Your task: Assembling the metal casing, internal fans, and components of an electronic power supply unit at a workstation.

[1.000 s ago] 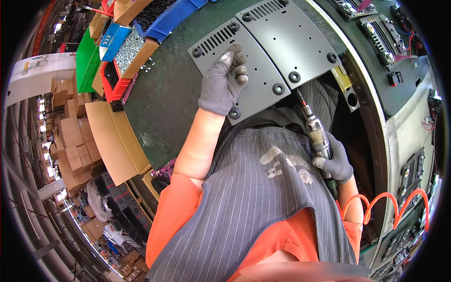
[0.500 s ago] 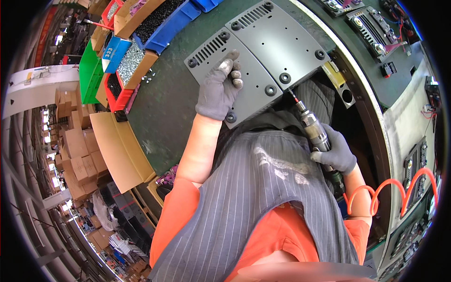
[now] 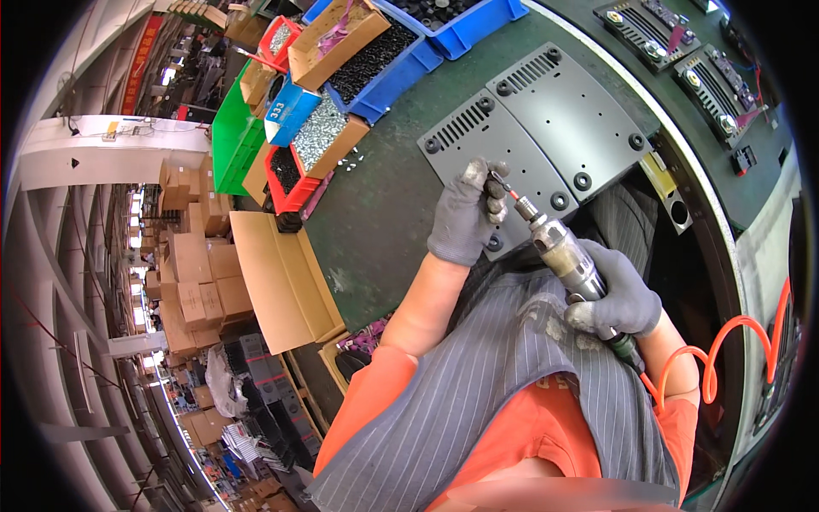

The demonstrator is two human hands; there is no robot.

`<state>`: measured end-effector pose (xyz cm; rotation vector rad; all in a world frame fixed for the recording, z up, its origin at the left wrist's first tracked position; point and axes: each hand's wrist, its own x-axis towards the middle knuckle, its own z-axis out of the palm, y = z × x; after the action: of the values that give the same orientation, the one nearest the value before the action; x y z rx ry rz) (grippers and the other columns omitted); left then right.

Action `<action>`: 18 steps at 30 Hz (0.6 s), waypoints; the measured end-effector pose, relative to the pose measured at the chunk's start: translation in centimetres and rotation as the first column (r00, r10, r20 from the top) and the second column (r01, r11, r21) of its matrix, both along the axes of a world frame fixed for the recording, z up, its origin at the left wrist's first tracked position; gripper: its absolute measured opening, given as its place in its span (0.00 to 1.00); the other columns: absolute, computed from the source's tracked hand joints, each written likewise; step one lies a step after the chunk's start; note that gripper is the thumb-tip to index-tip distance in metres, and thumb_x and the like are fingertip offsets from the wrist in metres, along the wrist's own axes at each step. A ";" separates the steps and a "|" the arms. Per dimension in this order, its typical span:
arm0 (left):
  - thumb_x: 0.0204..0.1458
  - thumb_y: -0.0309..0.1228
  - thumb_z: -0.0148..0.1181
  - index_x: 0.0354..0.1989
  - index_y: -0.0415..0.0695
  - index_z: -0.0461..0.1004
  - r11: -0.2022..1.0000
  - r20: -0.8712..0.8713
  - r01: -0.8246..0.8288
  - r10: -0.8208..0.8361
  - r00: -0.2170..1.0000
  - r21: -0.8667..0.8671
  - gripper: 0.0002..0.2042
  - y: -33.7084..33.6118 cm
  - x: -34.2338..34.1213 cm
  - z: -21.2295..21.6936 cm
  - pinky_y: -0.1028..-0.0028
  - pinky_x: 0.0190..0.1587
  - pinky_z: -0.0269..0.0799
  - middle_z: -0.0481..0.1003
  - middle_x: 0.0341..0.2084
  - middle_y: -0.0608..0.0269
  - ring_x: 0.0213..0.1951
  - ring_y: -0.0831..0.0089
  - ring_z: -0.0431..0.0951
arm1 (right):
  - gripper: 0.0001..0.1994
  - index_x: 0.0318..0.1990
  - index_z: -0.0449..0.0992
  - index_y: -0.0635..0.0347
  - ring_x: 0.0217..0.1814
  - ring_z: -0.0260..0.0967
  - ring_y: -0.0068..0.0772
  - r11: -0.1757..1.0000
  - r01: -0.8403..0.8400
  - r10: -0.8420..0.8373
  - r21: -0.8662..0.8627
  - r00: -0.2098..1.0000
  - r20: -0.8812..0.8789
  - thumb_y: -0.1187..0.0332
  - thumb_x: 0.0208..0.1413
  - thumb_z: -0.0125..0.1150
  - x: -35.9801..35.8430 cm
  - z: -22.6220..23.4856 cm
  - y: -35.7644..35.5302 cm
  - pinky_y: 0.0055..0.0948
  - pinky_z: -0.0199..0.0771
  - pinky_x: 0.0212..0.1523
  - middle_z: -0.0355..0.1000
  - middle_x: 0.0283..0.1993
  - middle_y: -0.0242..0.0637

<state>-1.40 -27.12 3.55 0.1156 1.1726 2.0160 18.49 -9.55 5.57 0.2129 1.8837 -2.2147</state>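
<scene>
Worker at an assembly table [image 3: 384, 213], seen from above. The left hand [image 3: 465, 213], in a grey glove, hovers over the near edge of a dark grey metal panel [image 3: 503, 166]; its fingers [image 3: 495, 183] are curled together and pinch something very small at the driver's tip, most likely a screw, though it is too small to make out. Held so, the left hand steadies the tip [image 3: 503, 186].

The right hand [image 3: 618, 294], also gloved, is wrapped shut around the barrel of a pneumatic screwdriver [image 3: 563, 256], which slants up and left, so that its bit meets the left fingertips. An orange coiled air hose [image 3: 725, 341] trails from the tool's rear to the right, out of the working space.

The panel lies flat on the green table surface just in front of the worker's body, its slotted vents toward the far left and round black feet near its corners. A second panel [image 3: 572, 111] of the same kind lies touching it on the far right side.

Farther left stand open parts bins [image 3: 341, 77] in blue, red and green, holding small dark and silvery fasteners, set within arm's reach. Flat cardboard [image 3: 281, 273] leans at the table's left edge.
</scene>
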 end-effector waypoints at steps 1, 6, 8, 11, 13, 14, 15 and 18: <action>0.65 0.44 0.54 0.43 0.38 0.76 1.000 -0.022 -0.013 0.012 1.000 -0.008 0.18 -0.2 0.0 0.1 0.83 0.22 0.68 0.72 0.22 0.71 0.20 0.84 0.69 | 0.41 0.59 0.69 0.68 0.43 0.71 0.28 1.000 -0.007 0.007 -0.013 1.000 0.006 0.58 0.35 0.77 -0.5 0.1 -0.3 0.30 0.72 0.48 0.72 0.44 0.39; 0.64 0.44 0.55 0.41 0.39 0.76 0.998 0.059 -0.061 0.062 0.996 -0.015 0.17 -0.6 0.0 -0.1 0.85 0.21 0.65 0.69 0.20 0.73 0.19 0.85 0.67 | 0.40 0.60 0.69 0.67 0.45 0.70 0.27 0.999 -0.038 0.039 -0.014 0.998 0.046 0.59 0.36 0.77 -1.4 0.2 -1.0 0.30 0.72 0.49 0.72 0.45 0.38; 0.64 0.43 0.56 0.40 0.40 0.77 0.998 0.089 -0.057 0.056 0.994 0.009 0.16 -0.7 0.0 -0.2 0.85 0.21 0.65 0.69 0.19 0.73 0.19 0.85 0.67 | 0.40 0.60 0.69 0.67 0.45 0.70 0.28 0.999 -0.033 0.033 0.019 0.999 0.033 0.60 0.36 0.76 -1.4 0.1 -1.1 0.30 0.72 0.49 0.72 0.45 0.38; 0.63 0.42 0.58 0.38 0.41 0.78 0.989 -0.190 -0.057 0.031 0.981 -0.134 0.15 -1.1 -0.1 0.1 0.85 0.22 0.65 0.72 0.21 0.72 0.20 0.86 0.69 | 0.40 0.59 0.69 0.68 0.44 0.71 0.29 1.000 -0.027 0.027 -0.010 0.998 0.048 0.60 0.36 0.76 -1.2 0.1 -1.1 0.30 0.72 0.49 0.73 0.44 0.39; 0.62 0.41 0.59 0.37 0.41 0.79 0.974 -0.320 -0.053 -0.021 0.947 -0.221 0.14 -1.6 -0.4 0.6 0.85 0.23 0.66 0.75 0.23 0.70 0.22 0.86 0.71 | 0.40 0.59 0.69 0.68 0.44 0.71 0.30 0.995 -0.051 0.050 0.080 0.999 0.021 0.60 0.35 0.76 -1.0 0.1 -0.9 0.30 0.72 0.49 0.73 0.44 0.38; 0.62 0.41 0.60 0.37 0.41 0.79 0.969 -0.383 -0.052 -0.046 0.923 -0.241 0.14 -2.0 -0.6 0.8 0.85 0.23 0.66 0.76 0.24 0.70 0.22 0.87 0.71 | 0.40 0.59 0.69 0.68 0.44 0.71 0.30 0.986 -0.063 0.066 0.157 0.998 -0.015 0.60 0.35 0.76 -1.0 0.0 -0.8 0.30 0.72 0.49 0.73 0.44 0.38; 0.61 0.41 0.61 0.37 0.41 0.79 0.971 -0.376 -0.017 -0.076 0.923 -0.240 0.13 -2.3 -0.8 1.1 0.85 0.24 0.67 0.76 0.25 0.69 0.23 0.86 0.72 | 0.40 0.59 0.69 0.68 0.44 0.71 0.29 0.990 -0.083 0.083 0.112 0.997 0.007 0.60 0.35 0.76 -0.9 -0.1 -0.8 0.29 0.72 0.48 0.73 0.44 0.37; 0.60 0.41 0.61 0.39 0.40 0.79 0.986 -0.361 0.089 -0.134 0.923 -0.139 0.14 -3.4 -1.0 1.5 0.85 0.25 0.69 0.78 0.28 0.67 0.24 0.86 0.74 | 0.39 0.58 0.69 0.69 0.43 0.70 0.26 0.980 -0.157 0.160 -0.123 0.987 0.022 0.60 0.36 0.76 -1.1 -0.6 -0.9 0.26 0.71 0.47 0.72 0.44 0.35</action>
<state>-2.44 -30.56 5.03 0.5096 1.4820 1.8658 17.34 -10.49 4.99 0.0735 1.6804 -2.1949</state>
